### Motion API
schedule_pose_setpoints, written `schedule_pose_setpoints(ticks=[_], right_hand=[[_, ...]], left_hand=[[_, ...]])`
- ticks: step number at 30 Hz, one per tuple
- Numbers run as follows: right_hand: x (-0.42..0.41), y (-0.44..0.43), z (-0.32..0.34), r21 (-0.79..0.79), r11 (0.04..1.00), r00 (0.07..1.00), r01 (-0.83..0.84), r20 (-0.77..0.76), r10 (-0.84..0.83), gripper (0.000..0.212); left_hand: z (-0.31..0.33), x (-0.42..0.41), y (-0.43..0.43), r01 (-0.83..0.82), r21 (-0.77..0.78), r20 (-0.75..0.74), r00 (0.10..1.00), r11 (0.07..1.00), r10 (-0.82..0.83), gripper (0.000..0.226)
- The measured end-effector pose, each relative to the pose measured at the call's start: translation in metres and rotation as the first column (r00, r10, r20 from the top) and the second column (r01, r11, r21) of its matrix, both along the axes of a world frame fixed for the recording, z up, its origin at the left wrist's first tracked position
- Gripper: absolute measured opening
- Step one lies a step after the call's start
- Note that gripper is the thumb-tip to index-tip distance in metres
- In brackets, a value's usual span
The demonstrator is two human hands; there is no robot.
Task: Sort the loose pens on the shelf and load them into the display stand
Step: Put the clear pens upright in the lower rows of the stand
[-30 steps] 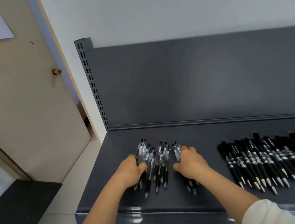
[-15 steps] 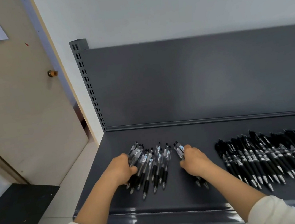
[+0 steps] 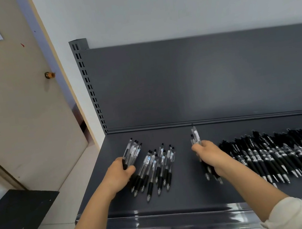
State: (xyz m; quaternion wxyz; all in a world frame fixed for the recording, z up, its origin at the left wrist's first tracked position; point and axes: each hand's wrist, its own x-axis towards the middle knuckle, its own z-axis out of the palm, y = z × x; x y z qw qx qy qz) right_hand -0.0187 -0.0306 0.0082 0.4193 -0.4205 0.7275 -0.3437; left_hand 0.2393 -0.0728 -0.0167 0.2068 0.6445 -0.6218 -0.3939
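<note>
On the dark grey shelf lies a loose group of clear-barrelled pens with black grips. My left hand grips a small bunch of these clear pens at the group's left side. My right hand grips another bunch of clear pens, tips pointing down towards me, lifted to the right of the group. Further right a wide row of black pens lies side by side on the shelf. No display stand is in view.
The shelf's grey back panel rises behind the pens, with a slotted upright post at its left end. A beige door stands to the left, and a dark low surface sits at lower left.
Both hands have closed round separate bunches of clear pens and moved apart; the right hand has carried its bunch to the right, away from the loose group.
</note>
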Motion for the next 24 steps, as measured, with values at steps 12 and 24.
schedule_pose_setpoints(ticks=[12, 24], right_hand=[[-0.009, 0.054, 0.02, -0.095, 0.903, 0.6, 0.418, 0.775, -0.197, 0.009], [-0.124, 0.189, 0.032, -0.179, 0.762, 0.479, 0.622, 0.857, -0.189, 0.016]], left_hand=[[0.045, -0.058, 0.051, 0.051, -0.13, -0.471, 0.876, 0.99, -0.106, 0.011], [0.056, -0.245, 0.178, 0.414, 0.079, -0.664, 0.701, 0.907, -0.262, 0.014]])
